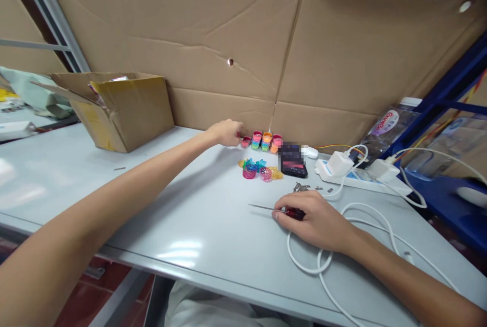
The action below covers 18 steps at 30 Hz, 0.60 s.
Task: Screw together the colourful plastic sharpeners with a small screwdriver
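Observation:
My left hand (229,133) reaches to the back of the table, its fingers bent at the left end of a row of small colourful pieces (267,141); what they hold, if anything, is too small and blurred to tell. Beside its fingertips sits a small red-pink piece (245,142). In front of the row lie translucent coloured pieces (254,168) in blue, pink and yellow. My right hand (310,218) rests on the table at the right, closed around the dark red handle of a screwdriver (266,208), whose thin shaft points left.
A black phone (293,164) lies right of the pieces, near small metal plates (300,188). A power strip (365,181) with chargers and looping white cables (323,266) takes up the right side. An open cardboard box (129,111) stands at the back left, a bottle (391,124) at the back right.

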{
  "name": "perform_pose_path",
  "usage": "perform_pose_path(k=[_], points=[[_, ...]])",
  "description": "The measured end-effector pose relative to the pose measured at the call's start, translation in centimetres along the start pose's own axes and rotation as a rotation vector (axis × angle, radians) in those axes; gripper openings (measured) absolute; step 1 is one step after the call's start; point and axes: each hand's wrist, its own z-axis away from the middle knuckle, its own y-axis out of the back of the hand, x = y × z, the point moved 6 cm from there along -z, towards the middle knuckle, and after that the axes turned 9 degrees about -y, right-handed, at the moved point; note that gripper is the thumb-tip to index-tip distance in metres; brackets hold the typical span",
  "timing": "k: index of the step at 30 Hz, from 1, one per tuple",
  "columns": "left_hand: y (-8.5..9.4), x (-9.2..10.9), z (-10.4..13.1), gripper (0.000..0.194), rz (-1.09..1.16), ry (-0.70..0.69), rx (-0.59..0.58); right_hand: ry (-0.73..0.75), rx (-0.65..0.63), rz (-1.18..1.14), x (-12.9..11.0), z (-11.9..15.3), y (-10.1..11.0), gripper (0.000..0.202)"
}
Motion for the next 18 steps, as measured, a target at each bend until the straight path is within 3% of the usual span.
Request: perform_pose_path(k=[5, 13, 18], points=[[0.0, -1.1, 1.6, 0.045, -0.03, 0.013, -0.035, -0.021, -0.02, -0.002, 0.3, -0.1, -0.1, 0.019], [0.2, 0.7, 6.5, 0.041, -0.097, 0.097, 0.007, -0.028, -0.035, -0.007, 0.4, 0.0, -0.1, 0.017], [0.6, 1.1, 7.4, 0.029, -0.008, 0.055, 0.043, -0.012, 0.017, -0.003, 0.2, 0.0, 0.2, 0.013]])
